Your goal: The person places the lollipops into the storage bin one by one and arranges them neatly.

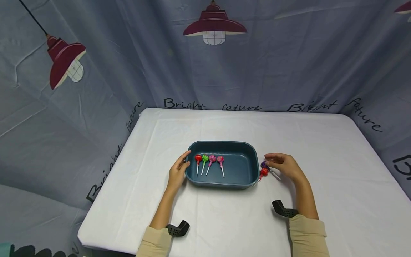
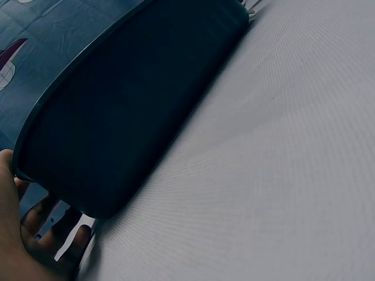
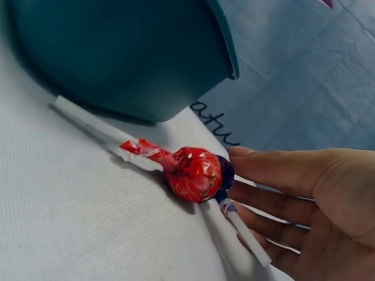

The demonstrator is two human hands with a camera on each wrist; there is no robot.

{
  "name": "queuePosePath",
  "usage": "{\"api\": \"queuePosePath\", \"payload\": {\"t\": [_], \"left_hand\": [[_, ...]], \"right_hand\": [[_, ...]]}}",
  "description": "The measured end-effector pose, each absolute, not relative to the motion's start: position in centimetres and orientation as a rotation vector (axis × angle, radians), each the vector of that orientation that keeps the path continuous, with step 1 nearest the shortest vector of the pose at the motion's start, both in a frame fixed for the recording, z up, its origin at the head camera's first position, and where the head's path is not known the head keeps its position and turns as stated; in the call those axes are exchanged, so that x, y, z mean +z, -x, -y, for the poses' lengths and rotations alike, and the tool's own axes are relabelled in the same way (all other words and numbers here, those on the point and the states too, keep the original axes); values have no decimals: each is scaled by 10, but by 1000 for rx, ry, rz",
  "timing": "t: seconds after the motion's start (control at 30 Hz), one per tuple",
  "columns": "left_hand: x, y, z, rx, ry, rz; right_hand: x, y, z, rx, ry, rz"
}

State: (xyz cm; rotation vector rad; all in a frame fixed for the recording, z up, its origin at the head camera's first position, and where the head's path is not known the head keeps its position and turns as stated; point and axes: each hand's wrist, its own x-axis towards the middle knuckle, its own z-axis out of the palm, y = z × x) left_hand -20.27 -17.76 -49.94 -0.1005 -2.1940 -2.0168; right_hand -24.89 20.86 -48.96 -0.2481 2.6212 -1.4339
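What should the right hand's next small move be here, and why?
Probably to pinch the purple lollipop with the right hand: it sits right by that hand's thumb, outside the dark teal tray where four lollipops lie in a row, and the left hand rests at the tray's other end.

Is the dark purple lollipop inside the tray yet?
No, the head view shows the dark purple lollipop outside the tray, just past its right end.
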Motion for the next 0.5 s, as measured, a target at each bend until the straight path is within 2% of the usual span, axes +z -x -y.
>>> {"api": "queuePosePath", "payload": {"t": [0.5], "left_hand": [[-498, 202, 177, -1992, 103, 2210]], "right_hand": [[-502, 252, -214, -1352, 340, -2600]]}}
